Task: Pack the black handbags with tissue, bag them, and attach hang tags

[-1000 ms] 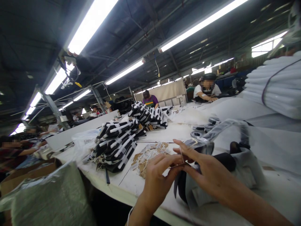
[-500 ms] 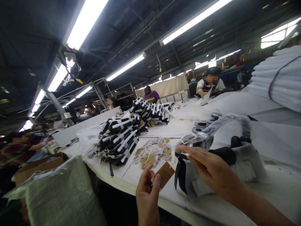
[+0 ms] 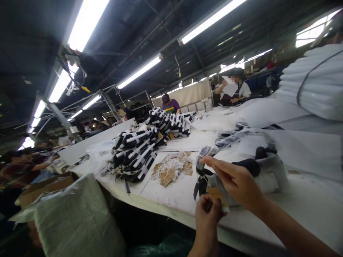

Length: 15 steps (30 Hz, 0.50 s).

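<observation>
Head view: left hand [image 3: 207,210] pinches a tag [image 3: 216,196], seemingly strung to the grey item [image 3: 273,174]; right hand [image 3: 241,182], fingers together near its strap [image 3: 199,166], grip unclear; left, loose tags [image 3: 171,168].

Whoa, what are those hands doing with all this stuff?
The left hand pinches a brown tag, whose string runs up towards a plastic-wrapped strap. The right hand has its fingertips up by that strap, beside a grey and black item. More tags lie in a loose heap on the table, next to a stack of black and white bundles.
</observation>
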### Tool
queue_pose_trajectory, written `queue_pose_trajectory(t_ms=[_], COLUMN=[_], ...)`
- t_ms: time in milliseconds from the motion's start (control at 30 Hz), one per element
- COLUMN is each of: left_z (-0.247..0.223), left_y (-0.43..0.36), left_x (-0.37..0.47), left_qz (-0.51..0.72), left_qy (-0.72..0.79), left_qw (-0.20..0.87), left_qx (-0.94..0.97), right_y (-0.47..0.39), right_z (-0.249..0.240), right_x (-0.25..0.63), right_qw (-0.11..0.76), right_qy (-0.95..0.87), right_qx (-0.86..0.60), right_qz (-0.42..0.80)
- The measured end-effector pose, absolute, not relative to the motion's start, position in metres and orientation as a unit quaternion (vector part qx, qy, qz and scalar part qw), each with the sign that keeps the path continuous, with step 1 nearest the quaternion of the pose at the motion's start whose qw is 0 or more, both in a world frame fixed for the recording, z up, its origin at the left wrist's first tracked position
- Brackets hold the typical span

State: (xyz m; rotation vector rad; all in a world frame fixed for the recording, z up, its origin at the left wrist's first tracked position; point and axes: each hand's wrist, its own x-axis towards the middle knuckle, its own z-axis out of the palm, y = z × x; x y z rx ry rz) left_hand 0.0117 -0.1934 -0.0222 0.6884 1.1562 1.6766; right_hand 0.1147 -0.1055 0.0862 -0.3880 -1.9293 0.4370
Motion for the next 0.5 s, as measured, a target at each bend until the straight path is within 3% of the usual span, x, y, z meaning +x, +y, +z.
queue_pose_trajectory(t_ms=[300, 500], left_z=[-0.024, -0.039], left_y=[-0.196, -0.203], left_x=[-0.053, -0.074], left_qz=[0.643, 0.622], left_qy=[0.551, 0.609], left_qw=[0.392, 0.261], left_qx=[0.359, 0.418], right_y=[-0.112, -0.116], right_z=[0.081, 0.029], right_x=[0.149, 0.204], right_qw=[0.531, 0.552], right_qy=[-0.796, -0.721], right_qx=[-0.199, -0.392], right_qz=[0.213, 0.146])
